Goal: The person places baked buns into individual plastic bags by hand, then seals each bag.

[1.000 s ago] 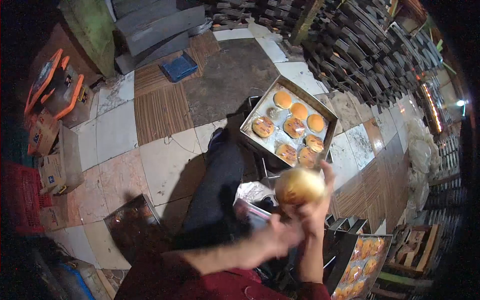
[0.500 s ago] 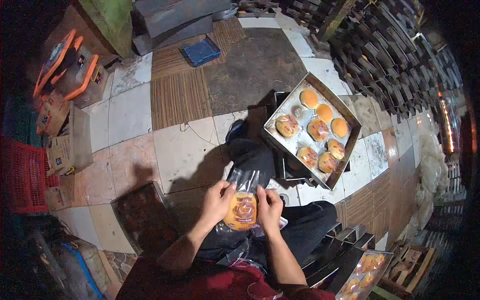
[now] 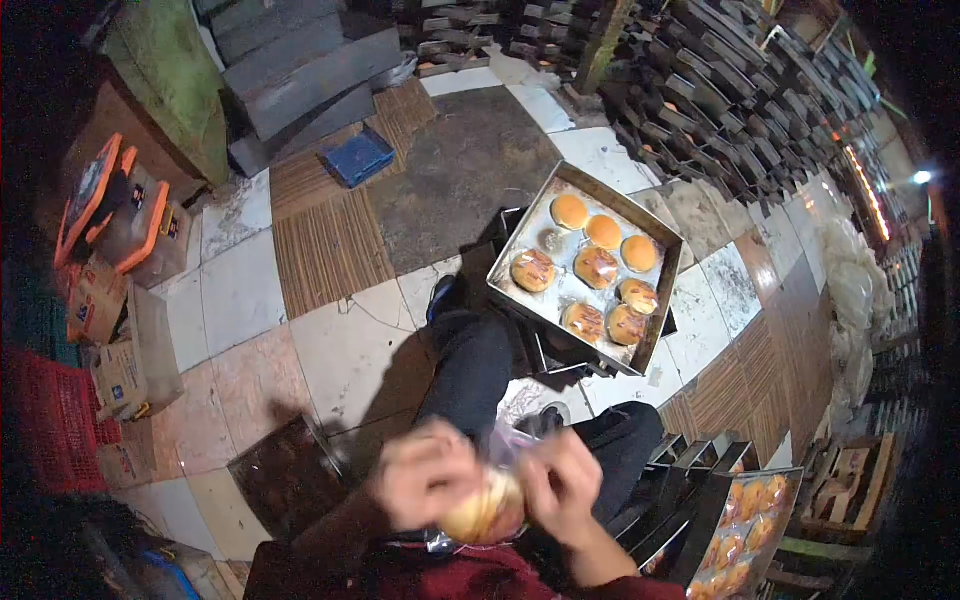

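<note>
A round bun (image 3: 484, 510) in a clear plastic bag is between my two hands, close to my body at the bottom centre. My left hand (image 3: 428, 474) is closed at the bag's left side and smeared by motion. On the other side, my right hand (image 3: 562, 480) pinches the upper right part of the bag. Loose plastic stands up between the hands. Beyond them, a square metal tray (image 3: 657, 356) holds several buns, some plain and some with brown topping.
A second tray of wrapped buns (image 3: 745, 520) stands at the lower right. A blue basket (image 3: 358, 157) lies on the tiled floor. A red crate (image 3: 50, 410) and cardboard boxes (image 3: 118, 375) are at the left. Stacked dark racks (image 3: 740, 110) fill the upper right.
Both hands have come lower and closer to my body with the bagged bun. The bun has tilted, and the bag's top is now bunched. The whole view has shifted as the head turned.
</note>
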### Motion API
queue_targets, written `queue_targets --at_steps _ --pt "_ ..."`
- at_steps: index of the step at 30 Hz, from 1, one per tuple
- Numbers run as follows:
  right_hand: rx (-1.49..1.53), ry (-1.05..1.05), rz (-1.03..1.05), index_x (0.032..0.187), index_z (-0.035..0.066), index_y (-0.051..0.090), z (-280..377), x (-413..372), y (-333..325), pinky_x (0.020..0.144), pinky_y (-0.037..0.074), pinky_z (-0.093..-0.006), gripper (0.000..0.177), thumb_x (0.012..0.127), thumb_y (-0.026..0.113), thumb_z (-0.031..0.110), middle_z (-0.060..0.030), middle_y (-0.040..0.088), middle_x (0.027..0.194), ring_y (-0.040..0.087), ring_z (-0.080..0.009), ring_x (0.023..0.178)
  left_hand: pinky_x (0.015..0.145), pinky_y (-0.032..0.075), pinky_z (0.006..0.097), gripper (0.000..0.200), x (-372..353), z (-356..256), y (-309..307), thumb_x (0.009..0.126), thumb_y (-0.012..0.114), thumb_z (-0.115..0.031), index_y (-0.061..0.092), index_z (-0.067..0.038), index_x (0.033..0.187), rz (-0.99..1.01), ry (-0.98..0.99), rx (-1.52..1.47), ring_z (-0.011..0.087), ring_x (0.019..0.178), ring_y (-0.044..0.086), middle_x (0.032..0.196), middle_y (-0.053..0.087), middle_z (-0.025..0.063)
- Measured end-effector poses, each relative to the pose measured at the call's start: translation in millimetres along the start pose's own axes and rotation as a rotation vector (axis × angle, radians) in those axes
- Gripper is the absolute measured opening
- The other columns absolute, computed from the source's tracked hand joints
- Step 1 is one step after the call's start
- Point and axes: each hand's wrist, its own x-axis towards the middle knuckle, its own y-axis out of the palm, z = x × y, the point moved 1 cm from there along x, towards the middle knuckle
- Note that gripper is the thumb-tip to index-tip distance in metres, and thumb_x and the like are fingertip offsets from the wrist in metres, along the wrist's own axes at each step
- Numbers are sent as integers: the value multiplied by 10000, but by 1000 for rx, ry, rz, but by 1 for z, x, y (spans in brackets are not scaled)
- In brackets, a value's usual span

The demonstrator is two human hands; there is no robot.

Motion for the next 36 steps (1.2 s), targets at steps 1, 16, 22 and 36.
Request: queue_targets --at_steps 1,16,22,36 --pt "-54 132 83 724 -11 572 -15 10 5 516 402 -326 84 753 632 40 -102 541 652 516 -246 561 692 443 296 113 13 14 -1 671 677 -53 613 -11 754 -73 -106 60 189 748 562 779 595 93" --pt "-563 257 -240 748 -17 557 -68 -29 -32 621 390 -276 131 840 573 75 -84 534 724 482 -158 663 969 326 333 406 -35 81 37 909 497 -238 404 -42 1252 -463 -674 -338 212 1163 410 1270 421 103" --pt "492 871 -157 855 25 563 -70 -45 9 599 385 -208 202 932 456 178 15 537 745 467 -62 670 793 447 268 437 -41 72 55 883 549 -118 322 -72 1253 -549 -986 -873 144 930 517 1106 468 84" --pt "-61 278 -13 746 -6 594 -17 -36 5 624 435 -303 56 724 645 5 -97 548 694 545 -222 659 619 459 295 51 -40 15 20 716 657 13 612 10 740 -391 -346 110 178 684 576 746 597 75"
